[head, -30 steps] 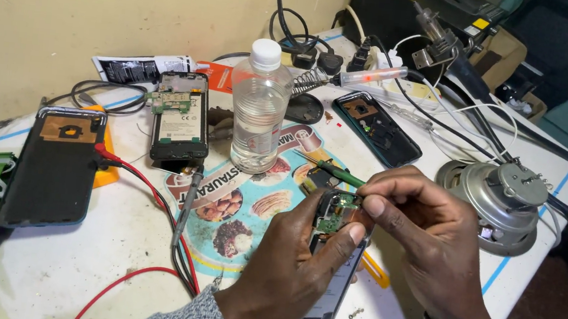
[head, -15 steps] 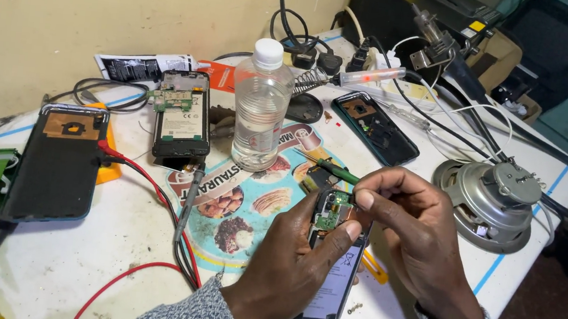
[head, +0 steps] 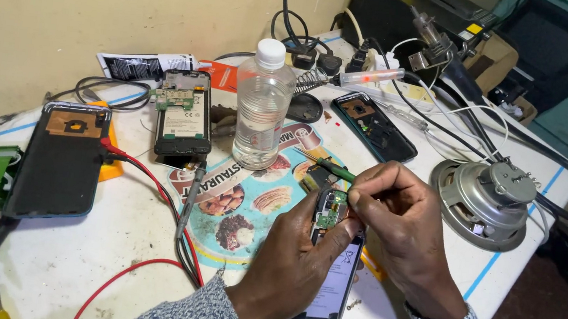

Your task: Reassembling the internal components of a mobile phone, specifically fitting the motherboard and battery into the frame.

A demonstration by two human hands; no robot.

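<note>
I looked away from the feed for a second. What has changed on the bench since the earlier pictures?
Very little. The left hand still grips the opened phone, which sits slightly more upright in the view. The right hand keeps its fingers on the green-handled tool at the phone's top board, barely shifted. The water bottle, speaker, probe leads and other phones lie where they were.

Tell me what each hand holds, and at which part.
The left hand holds the opened phone by its sides, near the top. The right hand pinches the green screwdriver near its tip.
</note>
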